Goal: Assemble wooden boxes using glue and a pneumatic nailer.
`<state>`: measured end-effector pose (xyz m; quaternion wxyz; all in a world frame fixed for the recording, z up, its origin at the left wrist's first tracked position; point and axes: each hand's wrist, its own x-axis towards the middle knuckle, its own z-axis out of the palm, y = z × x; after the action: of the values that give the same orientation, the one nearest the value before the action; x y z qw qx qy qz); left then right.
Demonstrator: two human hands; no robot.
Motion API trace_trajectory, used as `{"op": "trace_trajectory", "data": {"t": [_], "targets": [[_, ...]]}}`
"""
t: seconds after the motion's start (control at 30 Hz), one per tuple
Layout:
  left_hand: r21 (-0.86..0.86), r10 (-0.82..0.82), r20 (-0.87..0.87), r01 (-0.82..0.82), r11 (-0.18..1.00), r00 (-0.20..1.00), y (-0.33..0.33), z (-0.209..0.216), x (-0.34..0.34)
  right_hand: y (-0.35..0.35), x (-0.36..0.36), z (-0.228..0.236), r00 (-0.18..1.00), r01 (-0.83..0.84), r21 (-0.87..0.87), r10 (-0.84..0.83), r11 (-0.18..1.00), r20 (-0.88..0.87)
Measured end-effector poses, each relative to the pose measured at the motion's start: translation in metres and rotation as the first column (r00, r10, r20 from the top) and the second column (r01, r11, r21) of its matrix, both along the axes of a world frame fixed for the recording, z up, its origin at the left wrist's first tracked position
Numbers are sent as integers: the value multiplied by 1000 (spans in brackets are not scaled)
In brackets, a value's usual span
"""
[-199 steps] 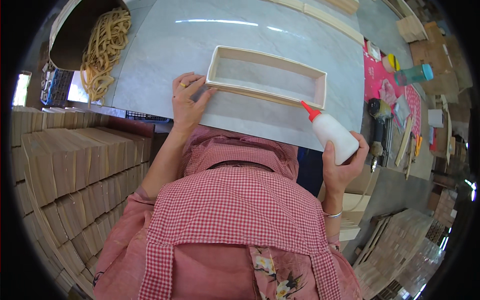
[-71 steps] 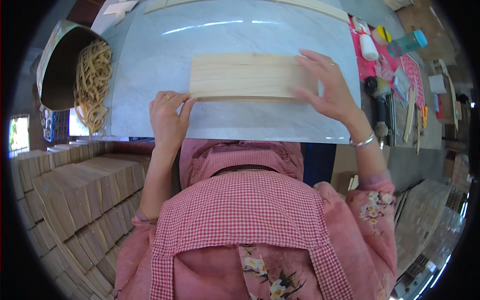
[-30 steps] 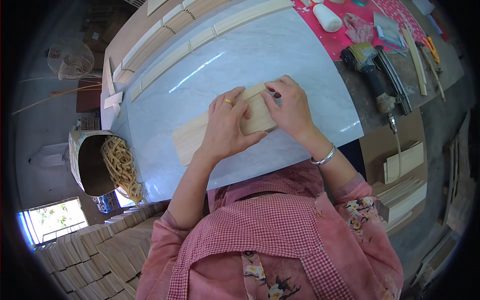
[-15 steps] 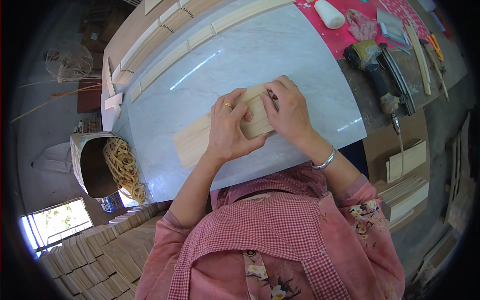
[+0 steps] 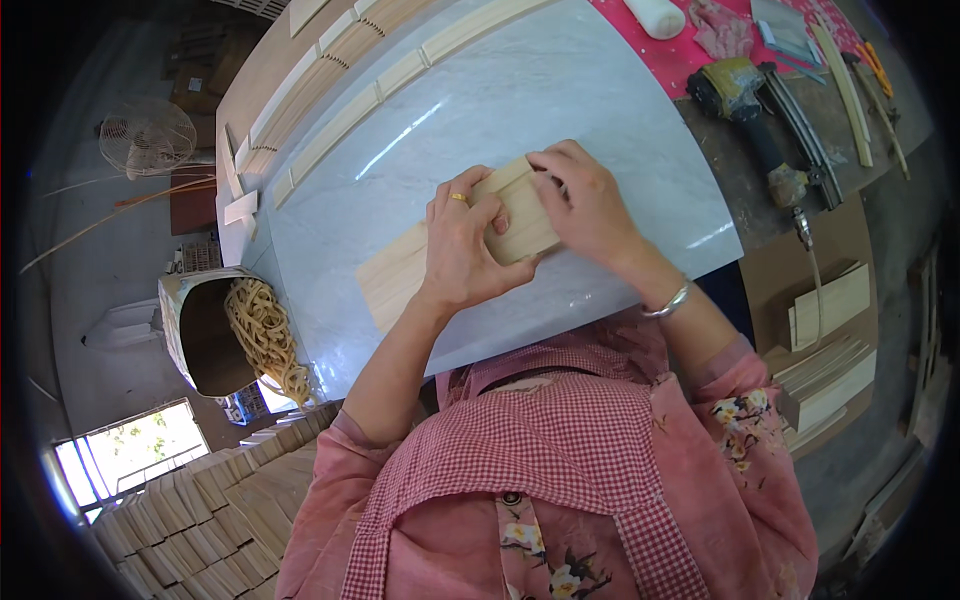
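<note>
A pale wooden board (image 5: pixel 392 277) lies at a slant over the glossy marbled tabletop (image 5: pixel 640 160). My left hand (image 5: pixel 462 240) spans it, thumb at the near edge and fingers at the far edge, one finger bent on its face. A narrow wooden strip (image 5: pixel 512 178) shows along the board's far edge, between my hands. At the board's right end is my right hand (image 5: pixel 592 208), its fingers curled on the end and far corner. What the tips of its fingers pinch is partly hidden.
Grooved wooden strips (image 5: pixel 405 70) line the far left. A nail gun (image 5: pixel 755 125) with a hose lies at the right, beside a pink cloth (image 5: pixel 665 70). Rubber bands (image 5: pixel 262 325) spill from a container (image 5: pixel 172 330) at the left. Stacked boards (image 5: pixel 190 510) stand lower left, more boards (image 5: pixel 830 305) lower right.
My right hand has shifted slightly along the board's right end, its fingers curling closer together. The left hand keeps its hold. The whole view has shifted a little.
</note>
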<state>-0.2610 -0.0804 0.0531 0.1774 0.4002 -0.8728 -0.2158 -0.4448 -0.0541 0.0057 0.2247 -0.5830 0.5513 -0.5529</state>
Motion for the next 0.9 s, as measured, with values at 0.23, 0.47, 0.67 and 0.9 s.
{"op": "trace_trajectory", "data": {"t": [0.23, 0.47, 0.67, 0.9], "targets": [[-58, -33, 28, 35, 998, 999, -1, 8, -5, 63, -25, 23, 980, -22, 127, 46, 992, -192], [-26, -22, -41, 21, 999, 999, 1, 0, -13, 67, -20, 22, 916, -34, 106, 73, 994, -394], [-46, -18, -52, 16, 999, 999, 3, -2, -13, 65, -18, 18, 955, -65, 117, 96, 991, -282], [-102, -28, -74, 20, 995, 997, 3, -7, -12, 68, -13, 8, 955, -17, -47, 2, 999, -298]]}}
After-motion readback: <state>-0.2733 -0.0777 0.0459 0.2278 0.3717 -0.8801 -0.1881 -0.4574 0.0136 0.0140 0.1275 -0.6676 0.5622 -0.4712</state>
